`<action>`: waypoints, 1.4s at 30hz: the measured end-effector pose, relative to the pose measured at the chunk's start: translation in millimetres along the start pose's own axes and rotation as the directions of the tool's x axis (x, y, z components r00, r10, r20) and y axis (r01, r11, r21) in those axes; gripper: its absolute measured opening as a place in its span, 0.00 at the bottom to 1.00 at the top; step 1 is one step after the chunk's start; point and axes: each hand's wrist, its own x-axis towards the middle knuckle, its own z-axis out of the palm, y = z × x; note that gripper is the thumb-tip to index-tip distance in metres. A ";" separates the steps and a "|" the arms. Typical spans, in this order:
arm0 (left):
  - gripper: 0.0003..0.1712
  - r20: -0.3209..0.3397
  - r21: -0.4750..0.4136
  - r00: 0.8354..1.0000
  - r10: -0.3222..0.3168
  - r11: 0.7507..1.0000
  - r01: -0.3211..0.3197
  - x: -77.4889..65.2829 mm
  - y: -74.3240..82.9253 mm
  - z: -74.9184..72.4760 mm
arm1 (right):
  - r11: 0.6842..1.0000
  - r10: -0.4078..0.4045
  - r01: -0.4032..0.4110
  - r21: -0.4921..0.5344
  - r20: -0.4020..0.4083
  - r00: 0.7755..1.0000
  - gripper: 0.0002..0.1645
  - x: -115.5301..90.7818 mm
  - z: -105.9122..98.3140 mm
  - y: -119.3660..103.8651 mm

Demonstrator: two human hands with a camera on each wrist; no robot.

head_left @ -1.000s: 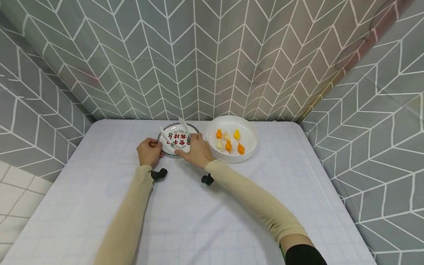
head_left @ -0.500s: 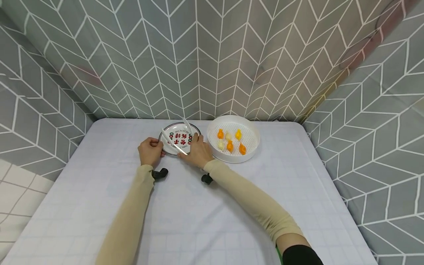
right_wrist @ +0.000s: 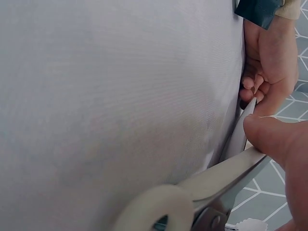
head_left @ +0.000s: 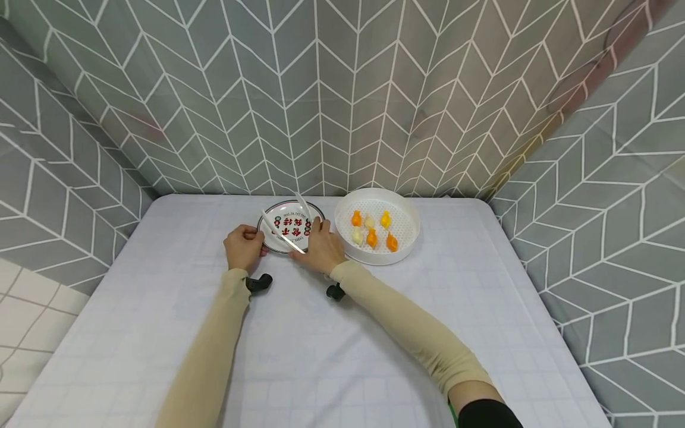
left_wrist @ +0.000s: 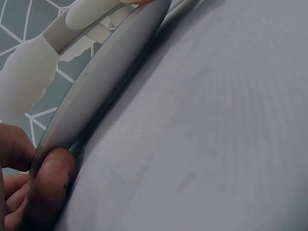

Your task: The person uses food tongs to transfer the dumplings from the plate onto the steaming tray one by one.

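A round white plate [head_left: 279,211] with a dark rim and red characters stands at the back of the table. My left hand [head_left: 243,248] pinches the plate's left edge; in the left wrist view its fingers [left_wrist: 55,173] grip the rim from both sides. My right hand [head_left: 324,248] holds tongs [head_left: 285,238] at the plate's right side, their two arms spread over the plate. White scalloped tips of the tongs [left_wrist: 29,72] show beyond the plate in the left wrist view. A pale ring end and metal hinge of the tongs [right_wrist: 226,175] appear in the right wrist view.
Right of the plate stands a round white tray [head_left: 376,258] with a raised wall and dimpled floor. Several small orange pieces [head_left: 371,238], yellow and pale ones lie in it. A patterned grey curtain [head_left: 332,119] hangs behind the white-covered table [head_left: 299,356].
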 end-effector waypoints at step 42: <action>0.19 -0.001 -0.024 1.000 -0.015 1.000 0.015 -7.6 2.5 -22.5 | 0.985 -0.041 0.025 0.169 0.088 0.995 0.64 -30.1 -58.8 36.5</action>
